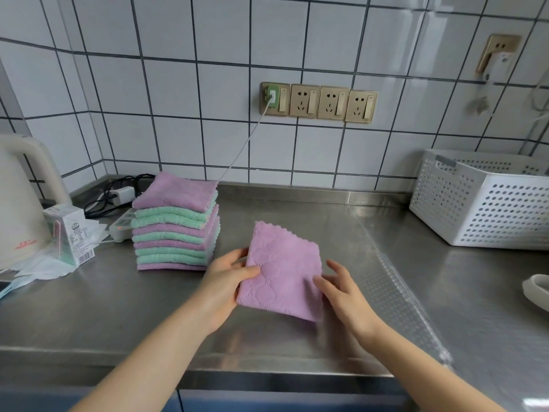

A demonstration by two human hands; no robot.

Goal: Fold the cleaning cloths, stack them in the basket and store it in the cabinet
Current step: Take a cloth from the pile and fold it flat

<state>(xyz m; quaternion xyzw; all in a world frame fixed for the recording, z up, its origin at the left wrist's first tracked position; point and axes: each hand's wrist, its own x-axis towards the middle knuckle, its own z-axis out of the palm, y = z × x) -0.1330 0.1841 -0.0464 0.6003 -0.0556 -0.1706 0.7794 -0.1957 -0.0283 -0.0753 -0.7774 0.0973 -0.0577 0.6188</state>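
Covering the right hand (346, 295) fingertips, purple cloth (282, 272) hides its grip.

One purple quilted cloth (282, 272) lies apart from a stack of ten folded purple and green cloths (175, 224); one white perforated plastic basket (487, 203); five gold wall sockets (319, 103); one cream kettle (20, 200)

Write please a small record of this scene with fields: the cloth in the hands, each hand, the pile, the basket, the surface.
cloth in hands: pink cloth, folded to a square, held just above the counter
left hand: grip on the cloth's left edge, thumb on top
right hand: fingers spread at the cloth's right edge, loose
pile: folded pink and green cloths, stacked left of the hands
basket: white perforated basket, far right; contents not visible
surface: steel counter
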